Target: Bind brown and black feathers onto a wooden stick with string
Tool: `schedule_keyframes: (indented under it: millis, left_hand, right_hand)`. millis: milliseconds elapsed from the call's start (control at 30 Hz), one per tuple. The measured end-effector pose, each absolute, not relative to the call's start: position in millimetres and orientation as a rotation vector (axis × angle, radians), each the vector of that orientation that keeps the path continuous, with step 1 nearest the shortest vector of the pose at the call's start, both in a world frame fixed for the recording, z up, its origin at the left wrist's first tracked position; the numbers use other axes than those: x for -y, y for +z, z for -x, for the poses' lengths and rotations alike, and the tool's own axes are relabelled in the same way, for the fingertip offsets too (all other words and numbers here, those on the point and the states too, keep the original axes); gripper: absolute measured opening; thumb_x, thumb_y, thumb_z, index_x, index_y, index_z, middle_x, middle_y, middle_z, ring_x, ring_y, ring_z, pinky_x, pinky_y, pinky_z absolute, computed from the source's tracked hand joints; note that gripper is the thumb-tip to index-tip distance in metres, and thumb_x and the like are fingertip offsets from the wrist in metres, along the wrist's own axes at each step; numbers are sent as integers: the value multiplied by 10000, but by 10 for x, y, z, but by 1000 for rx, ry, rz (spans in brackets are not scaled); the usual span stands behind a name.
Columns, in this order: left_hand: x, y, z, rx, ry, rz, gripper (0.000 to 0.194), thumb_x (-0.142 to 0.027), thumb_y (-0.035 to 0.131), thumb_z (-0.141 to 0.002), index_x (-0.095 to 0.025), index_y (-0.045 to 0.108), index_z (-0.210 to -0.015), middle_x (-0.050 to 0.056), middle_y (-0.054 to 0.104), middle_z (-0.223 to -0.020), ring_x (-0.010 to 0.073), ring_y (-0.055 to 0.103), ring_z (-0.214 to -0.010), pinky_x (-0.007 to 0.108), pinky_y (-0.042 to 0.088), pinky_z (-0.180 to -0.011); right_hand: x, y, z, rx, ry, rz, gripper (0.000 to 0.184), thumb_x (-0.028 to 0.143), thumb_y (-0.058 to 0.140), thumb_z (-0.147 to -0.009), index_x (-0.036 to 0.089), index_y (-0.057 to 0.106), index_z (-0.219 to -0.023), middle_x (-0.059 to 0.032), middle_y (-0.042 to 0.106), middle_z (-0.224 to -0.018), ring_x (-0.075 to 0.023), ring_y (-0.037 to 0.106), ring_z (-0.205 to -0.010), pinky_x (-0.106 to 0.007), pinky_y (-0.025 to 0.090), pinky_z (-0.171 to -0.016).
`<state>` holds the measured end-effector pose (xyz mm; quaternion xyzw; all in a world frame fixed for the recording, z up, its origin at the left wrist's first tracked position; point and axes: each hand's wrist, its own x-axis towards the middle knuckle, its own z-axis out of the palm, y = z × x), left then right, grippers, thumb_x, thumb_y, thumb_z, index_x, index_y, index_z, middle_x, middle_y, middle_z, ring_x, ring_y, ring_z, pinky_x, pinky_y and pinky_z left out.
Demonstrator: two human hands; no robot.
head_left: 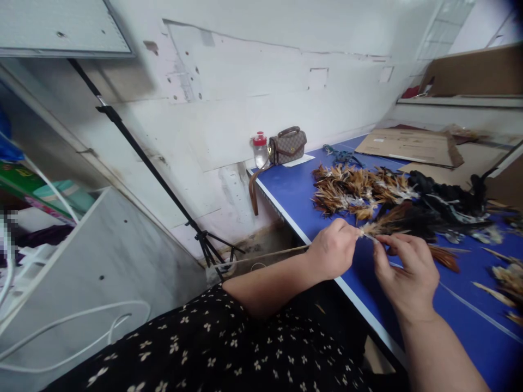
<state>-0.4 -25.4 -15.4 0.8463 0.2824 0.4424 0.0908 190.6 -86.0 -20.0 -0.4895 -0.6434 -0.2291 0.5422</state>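
The left hand (333, 249) has its fingertips pressed together on the pale, narrow end of a fan-shaped tuft of brown and dark feathers (390, 218), held low over the near side of the blue tabletop (286, 188). The right hand (408, 272) pinches a thin, whitish strand (371, 238) between thumb and forefinger, close beside that end; the contact is small and partly hidden, so it may be a thread or a bare quill.

If the left fingertips loosen, the tuft could splay and shed feathers. Too hard a pull on the strand could snap it or drag the feathers askew. The tuft's outer tips lie near the black feather pile (457, 198), so they could snag there.

Counted: two hands, one held tuft, one russet-and-white feather pile (347, 188), one black pile, one tan cluster (509, 280) at the right edge, one clear bottle with a red lid (260, 149) and one brown checked handbag (289, 148). Single feathers overlap too much to count.
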Motion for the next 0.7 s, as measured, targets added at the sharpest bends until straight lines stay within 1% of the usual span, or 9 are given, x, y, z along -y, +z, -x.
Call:
schedule_keyframes:
  millis: [133,200,300,367,433,533,633,700]
  left_hand:
    - [219,-161,-2,-844,1328,-2457,277,-275,489,-1200,-181,748,-1175,114,732,-1091,247,735,-1063,429,678,-978]
    - [204,-158,-3,-839,1341,-2433,262,-254,503,-1189,-177,753,-1181,118,750,-1115,254,737,-1103,434,673,-1013]
    - [183,-138,-1,-830,1356,-2394,231,-210,530,-1168,-177,759,-1181,120,785,-1139,257,738,-1156,443,661,-1061]
    - [171,-123,-3,-838,1376,-2358,200,-192,564,-1152,-183,764,-1162,113,797,-1125,253,744,-1148,443,658,-1061]
    - [158,-118,-14,-853,1419,-2299,164,-192,608,-1134,-187,772,-1123,103,793,-1082,241,751,-1090,425,663,-1021]
    - [135,-150,-48,-861,1488,-2176,134,-210,661,-1113,-183,784,-1069,89,772,-1018,204,737,-958,369,664,-903]
    - [100,-217,-100,-855,1535,-2036,114,-230,703,-1093,-178,790,-1041,76,759,-999,171,714,-872,321,649,-813]
    - [71,-258,-136,-840,1567,-1924,115,-250,722,-1088,-171,783,-1031,70,756,-998,155,713,-845,296,644,-778]
  right_hand:
    - [886,-188,-1861,1549,-547,1118,49,248,836,-1045,222,832,-1087,-61,760,-1032,-159,682,-728,-323,606,-706]
    - [905,-184,-1843,1554,-526,1145,47,264,822,-1053,236,835,-1088,-67,768,-1037,-162,668,-708,-336,606,-696]
    - [929,-180,-1820,1564,-470,1191,61,306,802,-1061,253,830,-1071,-80,777,-1030,-189,680,-729,-363,615,-707]
    - [937,-175,-1804,1607,-436,1159,46,284,790,-1065,249,817,-1073,-78,777,-1018,-195,687,-741,-361,608,-705]
    - [938,-168,-1786,1673,-410,1098,37,230,778,-1068,238,802,-1096,-69,776,-1007,-186,686,-737,-347,594,-697]
    - [934,-150,-1761,1741,-365,1027,81,165,769,-1068,230,784,-1114,-55,771,-986,-180,704,-752,-328,586,-702]
    - [932,-121,-1740,1739,-321,1024,68,167,768,-1067,232,778,-1087,-53,766,-963,-196,730,-786,-326,590,-706]
    - [940,-101,-1723,1716,-282,1039,39,199,763,-1073,234,774,-1061,-49,757,-936,-194,719,-758,-326,582,-682]
